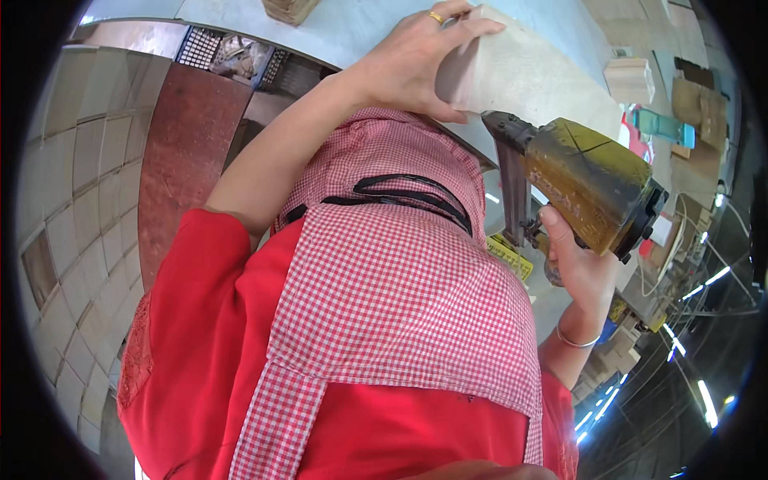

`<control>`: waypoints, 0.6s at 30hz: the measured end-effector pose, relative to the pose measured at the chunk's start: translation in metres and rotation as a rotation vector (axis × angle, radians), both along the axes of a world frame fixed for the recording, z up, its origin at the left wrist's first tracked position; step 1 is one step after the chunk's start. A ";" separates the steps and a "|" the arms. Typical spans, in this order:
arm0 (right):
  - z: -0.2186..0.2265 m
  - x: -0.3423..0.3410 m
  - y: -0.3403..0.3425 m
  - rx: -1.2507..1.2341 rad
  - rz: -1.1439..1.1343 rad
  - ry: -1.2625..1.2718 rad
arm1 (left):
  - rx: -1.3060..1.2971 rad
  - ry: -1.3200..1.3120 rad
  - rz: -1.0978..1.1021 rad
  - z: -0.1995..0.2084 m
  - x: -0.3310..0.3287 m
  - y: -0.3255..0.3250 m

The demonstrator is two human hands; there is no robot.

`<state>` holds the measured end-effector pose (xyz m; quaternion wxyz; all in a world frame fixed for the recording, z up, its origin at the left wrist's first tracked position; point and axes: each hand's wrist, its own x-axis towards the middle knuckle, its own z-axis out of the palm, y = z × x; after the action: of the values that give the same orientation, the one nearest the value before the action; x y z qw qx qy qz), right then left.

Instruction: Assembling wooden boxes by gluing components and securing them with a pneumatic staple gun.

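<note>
My left hand (404, 64), with a ring on one finger, grips the near end of a pale wooden piece (540, 76) that looks like a box or joined boards. Its thumb presses the lower edge while the fingers lie over the upper one. In my right hand (582, 276) is a worn yellow and black nail gun (592, 180), the handle wrapped by the fingers, most of which are hidden behind it. The gun's dark nose sits at the lower edge of the wooden piece, near my left thumb; whether it touches, I cannot tell.
The wooden piece rests at a pale worktable (344, 28). A small wooden stack (290, 8) stands at its far side. Light wooden blocks (630, 80) and a clear greenish container (662, 126) lie to the right. Below the table's left part is a crate (198, 48) beside scraps.
</note>
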<state>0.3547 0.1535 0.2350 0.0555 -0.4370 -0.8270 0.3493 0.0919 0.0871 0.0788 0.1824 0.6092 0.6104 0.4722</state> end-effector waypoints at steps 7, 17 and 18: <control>0.015 0.006 0.005 0.039 0.012 0.026 | 0.045 0.008 0.009 0.013 0.015 0.016; -0.002 -0.006 -0.002 0.057 0.030 0.025 | 0.217 0.198 0.219 -0.028 0.021 0.012; -0.002 -0.008 -0.004 0.084 0.030 0.022 | 0.242 0.045 0.181 -0.032 0.023 0.010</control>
<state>0.3469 0.1498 0.2333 0.0778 -0.4178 -0.8467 0.3200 0.1147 0.0975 0.0471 0.0508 0.5798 0.6053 0.5431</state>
